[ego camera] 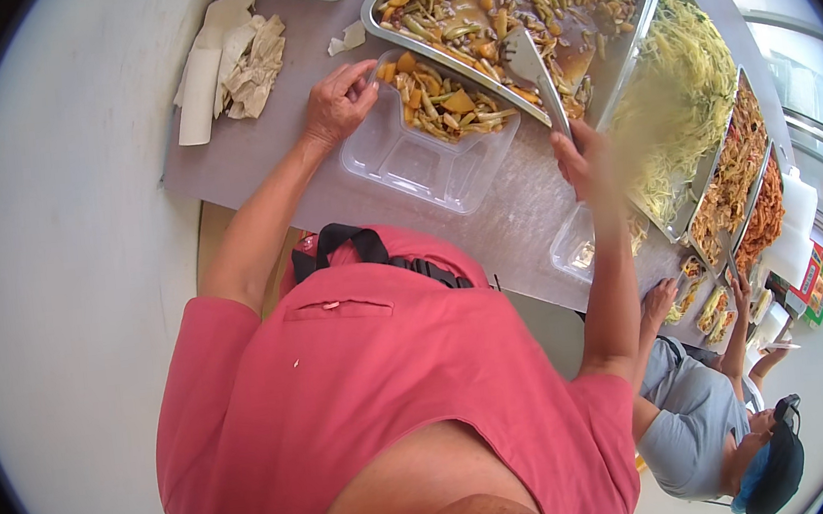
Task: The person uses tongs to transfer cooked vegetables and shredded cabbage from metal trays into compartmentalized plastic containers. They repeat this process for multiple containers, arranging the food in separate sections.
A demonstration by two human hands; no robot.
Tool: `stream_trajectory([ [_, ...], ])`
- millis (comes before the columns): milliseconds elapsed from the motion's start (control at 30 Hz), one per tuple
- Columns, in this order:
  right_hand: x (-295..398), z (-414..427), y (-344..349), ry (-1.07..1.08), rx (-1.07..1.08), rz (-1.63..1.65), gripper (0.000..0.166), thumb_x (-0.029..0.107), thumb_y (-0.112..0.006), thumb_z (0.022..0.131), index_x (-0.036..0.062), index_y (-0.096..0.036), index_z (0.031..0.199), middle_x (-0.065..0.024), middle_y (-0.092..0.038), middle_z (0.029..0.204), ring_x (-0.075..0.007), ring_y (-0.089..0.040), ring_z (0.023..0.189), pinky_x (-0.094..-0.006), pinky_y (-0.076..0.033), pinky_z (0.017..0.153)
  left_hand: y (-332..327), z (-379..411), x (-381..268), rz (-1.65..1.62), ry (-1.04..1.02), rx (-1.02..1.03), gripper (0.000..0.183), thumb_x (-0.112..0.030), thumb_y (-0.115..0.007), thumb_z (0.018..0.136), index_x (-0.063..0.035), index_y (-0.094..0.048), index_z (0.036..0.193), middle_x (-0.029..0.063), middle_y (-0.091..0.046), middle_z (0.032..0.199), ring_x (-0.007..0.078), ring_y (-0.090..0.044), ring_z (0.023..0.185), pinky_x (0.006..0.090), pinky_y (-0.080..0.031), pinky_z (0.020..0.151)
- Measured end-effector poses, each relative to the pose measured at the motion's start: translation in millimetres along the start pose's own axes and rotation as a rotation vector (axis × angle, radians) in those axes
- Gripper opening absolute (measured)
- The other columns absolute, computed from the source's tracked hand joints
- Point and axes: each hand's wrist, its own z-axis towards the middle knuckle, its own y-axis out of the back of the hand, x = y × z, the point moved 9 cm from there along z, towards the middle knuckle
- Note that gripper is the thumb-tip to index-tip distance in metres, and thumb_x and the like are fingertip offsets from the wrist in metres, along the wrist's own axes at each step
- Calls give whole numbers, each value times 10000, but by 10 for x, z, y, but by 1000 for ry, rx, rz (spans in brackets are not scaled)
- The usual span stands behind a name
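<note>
A clear plastic compartment container point(403, 168) lies on the metal table, its upper compartment filled with cooked vegetables point(448, 101) in brown sauce. My left hand point(346, 100) pinches the container's upper left corner between thumb and fingers. My right hand point(580, 155) grips the handle of metal serving tongs point(534, 67), whose head rests over a large metal tray point(456, 68) of the same vegetable dish. The far tong arm is hard to make out. The tray stands directly behind the container, and its sauce shows between the vegetables.
Trays of shredded pale vegetables point(691, 74), mixed food point(730, 174) and reddish shreds point(760, 212) stand to the right. Another clear container point(573, 241) lies by my right forearm. Crumpled paper point(255, 64) is at the left. A co-worker point(693, 408) works at the lower right.
</note>
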Motion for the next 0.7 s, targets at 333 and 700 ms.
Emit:
stream_trajectory([
  [333, -182, -318, -330, 62, 24, -4, 249, 229, -677, 839, -7, -624, 898, -91, -500, 593, -163, -470, 552, -344, -408, 538, 3, -9, -12, 17, 14, 10, 297, -102, -690, 757, -77, -664, 1051, 22, -558, 694, 122, -518, 531, 259, -471, 526],
  [700, -131, -281, -647, 109, 26, 4, 237, 225, -661, 842, -6, -608, 838, -122, -503, 572, -200, -471, 523, -366, -403, 526, 4, -5, -20, -22, -3, -13, 305, -60, -688, 769, -66, -676, 1073, -9, -534, 680, 67, -460, 535, 216, -427, 511],
])
